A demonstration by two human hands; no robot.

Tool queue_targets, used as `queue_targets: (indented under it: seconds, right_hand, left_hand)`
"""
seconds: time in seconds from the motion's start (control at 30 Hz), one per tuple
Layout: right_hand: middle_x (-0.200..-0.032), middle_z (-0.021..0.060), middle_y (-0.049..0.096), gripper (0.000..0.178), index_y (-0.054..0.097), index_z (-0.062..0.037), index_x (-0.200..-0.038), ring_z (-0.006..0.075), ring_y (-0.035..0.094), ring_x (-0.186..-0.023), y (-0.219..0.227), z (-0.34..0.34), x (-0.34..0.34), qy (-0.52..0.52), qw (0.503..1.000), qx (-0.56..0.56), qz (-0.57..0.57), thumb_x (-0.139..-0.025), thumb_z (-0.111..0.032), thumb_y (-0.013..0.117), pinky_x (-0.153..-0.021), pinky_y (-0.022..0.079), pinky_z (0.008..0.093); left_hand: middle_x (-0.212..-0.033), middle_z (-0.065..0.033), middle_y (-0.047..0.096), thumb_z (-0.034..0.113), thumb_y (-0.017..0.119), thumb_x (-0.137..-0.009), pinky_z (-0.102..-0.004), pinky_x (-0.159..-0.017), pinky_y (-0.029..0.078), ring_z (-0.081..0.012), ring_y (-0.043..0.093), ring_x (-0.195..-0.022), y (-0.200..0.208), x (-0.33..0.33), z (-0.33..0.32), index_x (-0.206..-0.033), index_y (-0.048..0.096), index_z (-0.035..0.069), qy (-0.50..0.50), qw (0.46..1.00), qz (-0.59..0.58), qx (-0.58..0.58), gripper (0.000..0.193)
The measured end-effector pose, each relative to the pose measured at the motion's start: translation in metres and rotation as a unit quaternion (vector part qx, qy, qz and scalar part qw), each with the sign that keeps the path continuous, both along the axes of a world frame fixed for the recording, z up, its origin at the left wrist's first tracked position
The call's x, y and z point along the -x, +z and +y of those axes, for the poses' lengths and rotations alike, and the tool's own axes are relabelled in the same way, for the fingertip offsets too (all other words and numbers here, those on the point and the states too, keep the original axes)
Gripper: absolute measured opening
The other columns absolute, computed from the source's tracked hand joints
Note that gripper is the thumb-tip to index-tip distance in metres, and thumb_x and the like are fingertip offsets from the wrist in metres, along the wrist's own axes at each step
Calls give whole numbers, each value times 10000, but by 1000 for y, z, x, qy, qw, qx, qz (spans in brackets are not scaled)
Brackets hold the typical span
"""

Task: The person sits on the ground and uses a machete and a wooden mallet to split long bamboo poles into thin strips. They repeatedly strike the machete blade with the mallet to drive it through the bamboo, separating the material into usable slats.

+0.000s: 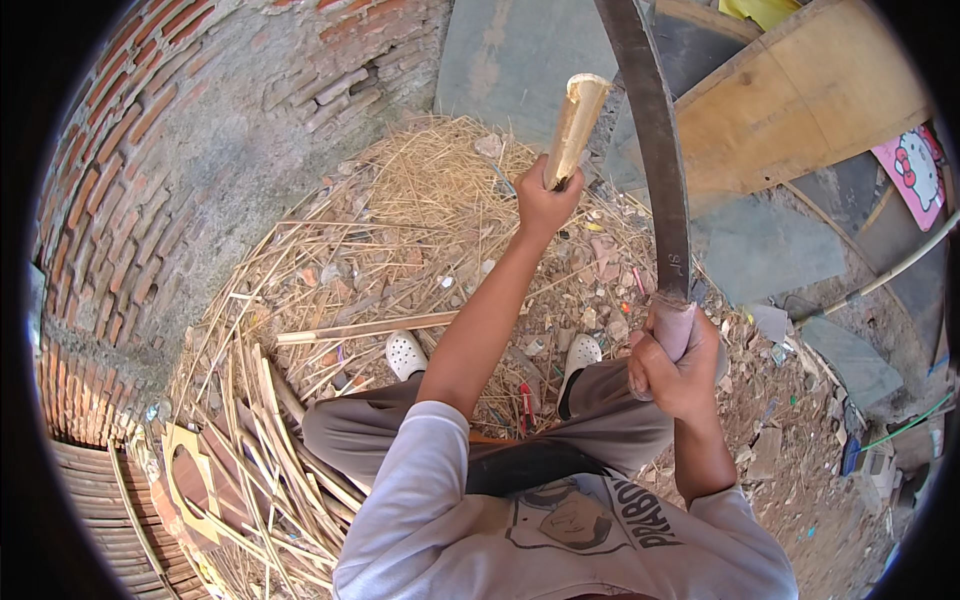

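Observation:
My left hand is closed around the lower end of a short pale piece of split bamboo, held upright ahead of me with its cut end at the top. In my right hand is a machete, gripped by its pinkish wrapped handle. The long dark blade points up and away, curving leftward past the top edge of the view. Blade and bamboo stand apart, the blade to the right. Parts of both my palms are hidden.
Long bamboo strips lie at my left beside a brick wall. Straw-like shavings are heaped ahead. Grey sheets and a brown board lie at the far right. Rubble litters the ground around my white clogs.

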State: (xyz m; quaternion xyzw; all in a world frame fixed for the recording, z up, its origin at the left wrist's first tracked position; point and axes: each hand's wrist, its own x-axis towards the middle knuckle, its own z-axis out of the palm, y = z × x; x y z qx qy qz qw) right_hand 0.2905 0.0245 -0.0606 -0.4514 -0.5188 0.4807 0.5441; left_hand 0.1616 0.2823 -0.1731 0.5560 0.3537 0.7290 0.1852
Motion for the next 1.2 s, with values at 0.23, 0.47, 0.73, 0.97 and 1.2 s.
queue_targets:
  seconds: [0.23,0.47,0.73,0.97,1.2]
  right_hand:
    - [-681,-23,513,158,563,-28,-971,55,469,-605,-20,5,-6,-39,991,-3,-128,-833,-42,639,-551,405,252]
    - [-707,5,527,189,573,-26,-995,72,477,-641,-12,2,-2,-58,989,-29,-134,-822,-49,646,-591,430,271]
    - [-734,27,563,225,581,-24,-1032,88,523,-659,-13,7,0,-62,987,-23,-149,-816,-47,641,-614,450,273]
    - [-732,26,567,206,579,-24,-1016,91,525,-653,-8,8,1,-74,979,-53,-180,-817,-44,628,-612,452,272]
    - [-735,28,581,190,578,-23,-1003,92,548,-661,-9,10,5,-54,986,-15,-156,-820,-46,622,-616,467,278]
  left_hand:
    - [-587,-75,618,120,733,-781,-296,-499,459,-103,588,-519,5,-1,-6,-798,648,-23,5,1000,11,3,168]
    - [-587,-90,617,115,735,-775,-304,-503,463,-123,597,-513,2,-1,-4,-779,632,-21,12,1000,13,-1,171]
    - [-586,-91,611,110,738,-768,-310,-508,468,-138,601,-509,1,-2,-3,-785,631,-16,6,1000,20,8,166]
    - [-588,-87,613,112,737,-764,-311,-508,469,-135,595,-508,0,-3,-4,-796,640,-19,14,1000,16,-1,166]
    - [-609,-84,627,115,726,-775,-303,-521,478,-125,606,-528,3,-2,-7,-819,655,-24,3,1000,16,-1,162]
